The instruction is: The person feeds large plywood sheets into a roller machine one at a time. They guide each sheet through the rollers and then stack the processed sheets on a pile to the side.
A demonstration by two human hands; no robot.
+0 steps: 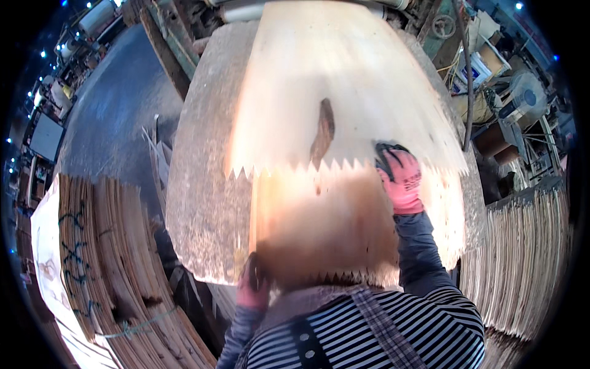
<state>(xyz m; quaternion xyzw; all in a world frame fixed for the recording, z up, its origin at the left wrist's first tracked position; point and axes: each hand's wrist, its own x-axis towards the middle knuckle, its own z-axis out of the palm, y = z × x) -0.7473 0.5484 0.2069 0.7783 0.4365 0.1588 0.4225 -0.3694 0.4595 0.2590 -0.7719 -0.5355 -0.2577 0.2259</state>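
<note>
A wide, pale wood veneer sheet [344, 80] with a jagged near edge and a dark knot mark lies over a second veneer sheet [326, 221] on the worn board table. My right hand [401, 178], in a pink glove with dark fingers, is closed at the upper sheet's jagged edge, right of the middle. Its fingers bend over the edge, and the thumb is mostly hidden. My left hand [253, 286], gloved alike, is at the lower sheet's near left corner. Its fingers are dark and blurred, so their grip is unclear.
Machine rollers [246, 11] span the far end of the table [200, 166]. Tall veneer stacks stand on both sides, a tied left stack [117, 246] and a right stack [522, 264]. A dark flat surface [120, 104] extends at far left; a handwheel [444, 26] sits at far right.
</note>
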